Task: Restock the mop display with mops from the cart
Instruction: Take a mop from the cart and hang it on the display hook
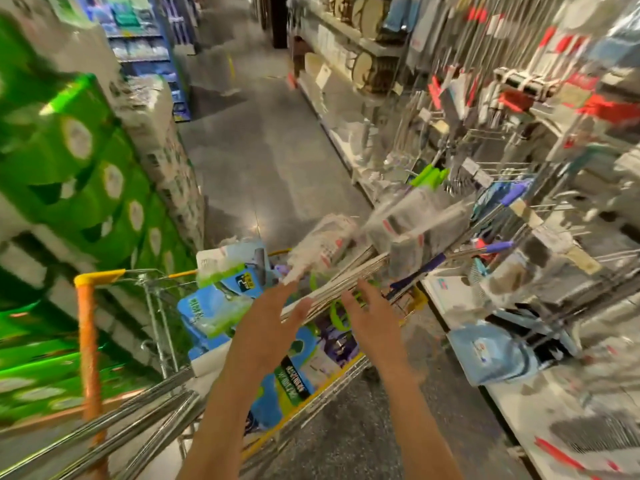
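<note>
**Both hands spread over the mops in the cart**

The left hand (268, 327) has its fingers (290, 289) straight and apart, holding nothing; the tips lie at the bundle of metal mop poles (349, 275), though blur hides whether they touch. The right hand (372, 318), just beside it at 3 o'clock, also has its fingers spread and loose, holding nothing, hovering over green loops (337, 315) near the poles.

The mops (322, 247) lie in the cart (152, 289), their poles slanting from 7 o'clock towards 1 o'clock across the basket, with wrapped white and grey heads sticking out past the cart's far rim. Below the hands, blue and green packages (214, 306) fill the basket. The cart has a yellow corner and an orange upright at 9 o'clock from the hands.

At 2 to 3 o'clock stands the mop display (540, 174), a wire rack hung with poles, red tags and bagged heads, reaching close to the mop heads from the cart. At 9 to 10 o'clock, stacked green packs (79, 161) line the aisle. The grey floor (277, 150) runs away at 12 o'clock.
</note>
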